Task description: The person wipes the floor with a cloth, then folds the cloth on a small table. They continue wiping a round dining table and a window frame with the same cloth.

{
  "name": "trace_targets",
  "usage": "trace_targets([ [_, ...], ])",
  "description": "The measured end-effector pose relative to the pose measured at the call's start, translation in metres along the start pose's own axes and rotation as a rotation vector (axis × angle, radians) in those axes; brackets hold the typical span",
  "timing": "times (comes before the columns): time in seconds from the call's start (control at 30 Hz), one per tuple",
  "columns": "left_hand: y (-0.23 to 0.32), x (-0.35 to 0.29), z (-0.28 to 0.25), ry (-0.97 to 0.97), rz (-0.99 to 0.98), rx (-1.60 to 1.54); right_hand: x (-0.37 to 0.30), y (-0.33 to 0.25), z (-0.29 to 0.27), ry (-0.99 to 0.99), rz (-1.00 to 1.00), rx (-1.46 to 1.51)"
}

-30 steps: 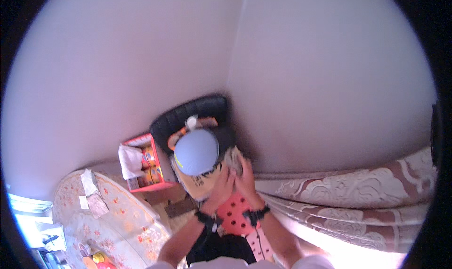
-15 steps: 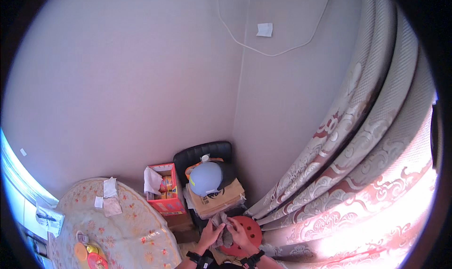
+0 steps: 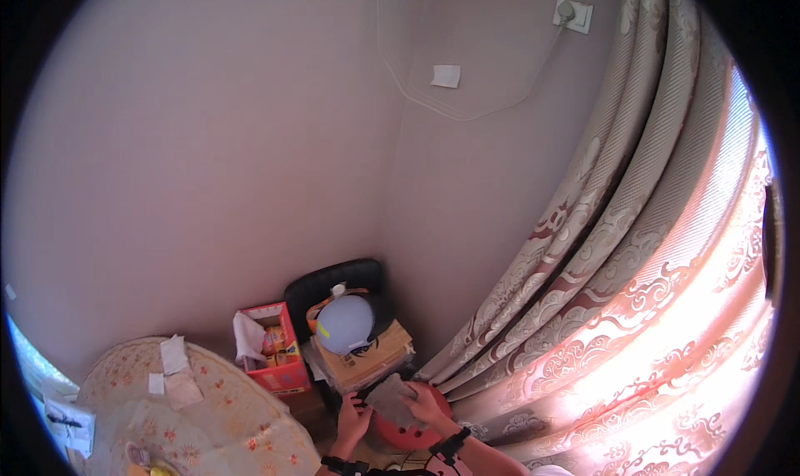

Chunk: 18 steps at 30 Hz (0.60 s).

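Observation:
A grey cloth (image 3: 387,398) hangs spread out between my hands, above a round red stool (image 3: 427,438) with dark holes in its seat. My right hand (image 3: 425,406) grips the cloth's right side, the thumb lying over it. At the left edge my left hand (image 3: 353,418) has its fingers curled together against the cloth; the exact contact is small in the picture. Both wrists wear black bands. Part of the stool is covered by the cloth and my right hand.
A black chair (image 3: 333,283) in the corner carries a cardboard box (image 3: 367,361) and a light blue helmet (image 3: 345,324). Beside it stands a red carton (image 3: 283,378) with packets. A round table with a floral cover (image 3: 225,426) is at left; long patterned curtains (image 3: 575,309) hang at right.
The grey cloth was bunched between both hands and is now opened flatter. My hands have moved apart, the left one leftward. The view has shifted, so the surroundings sit farther left.

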<state>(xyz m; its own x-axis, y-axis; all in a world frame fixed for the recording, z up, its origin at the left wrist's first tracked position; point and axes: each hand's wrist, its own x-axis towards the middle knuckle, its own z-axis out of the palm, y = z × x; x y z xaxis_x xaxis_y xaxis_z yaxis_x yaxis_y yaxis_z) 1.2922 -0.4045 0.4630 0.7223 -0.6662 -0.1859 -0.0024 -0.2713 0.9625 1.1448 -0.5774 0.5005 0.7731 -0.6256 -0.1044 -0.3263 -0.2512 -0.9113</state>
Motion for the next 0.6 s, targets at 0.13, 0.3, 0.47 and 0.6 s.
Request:
trace_targets([
  [0.13, 0.029, 0.013, 0.011, -0.111, 0.161, -0.195, 0.023, -0.064, 0.004, -0.093, -0.144, -0.180],
  [0.3, 0.065, 0.035, 0.052, -0.220, 0.169, -0.569, 0.052, -0.057, -0.032, -0.224, -0.374, -0.083],
  [0.47, 0.135, 0.033, 0.067, -0.238, 0.123, -0.677, 0.059, -0.133, -0.096, -0.355, -0.121, -0.099],
  [0.6, 0.110, 0.059, 0.075, -0.191, -0.027, -0.783, 0.069, -0.160, -0.125, 0.162, -0.612, -0.695],
])
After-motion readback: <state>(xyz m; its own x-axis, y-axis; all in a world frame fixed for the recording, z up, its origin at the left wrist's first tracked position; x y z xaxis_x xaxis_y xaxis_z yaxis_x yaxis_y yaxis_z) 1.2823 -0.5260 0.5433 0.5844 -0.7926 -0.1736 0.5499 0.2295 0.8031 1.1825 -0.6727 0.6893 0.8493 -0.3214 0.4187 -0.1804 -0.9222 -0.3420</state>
